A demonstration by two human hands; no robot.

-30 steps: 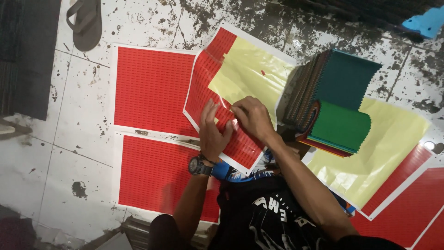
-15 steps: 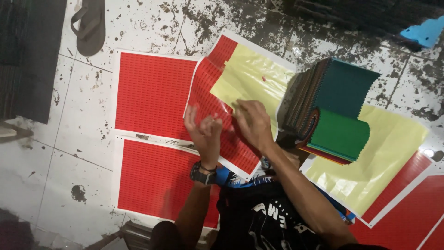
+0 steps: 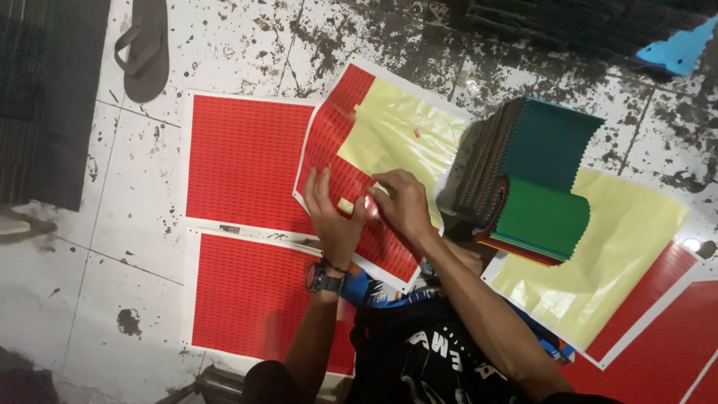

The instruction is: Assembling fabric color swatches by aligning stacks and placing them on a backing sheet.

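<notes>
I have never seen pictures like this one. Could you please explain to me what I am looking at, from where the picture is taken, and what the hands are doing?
There is no machine here. A camera worn on a person's head looks down at that person's own two bare hands, above a stained tiled floor.

The left hand, with a wristwatch, and the right hand are both on a red sheet whose yellow backing is partly uncovered. Whether the fingers pinch anything is too small to tell.

Two more red sheets lie flat to the left. To the right stands a stack of coloured fabric samples, green on top. A sandal lies at the upper left.
</notes>
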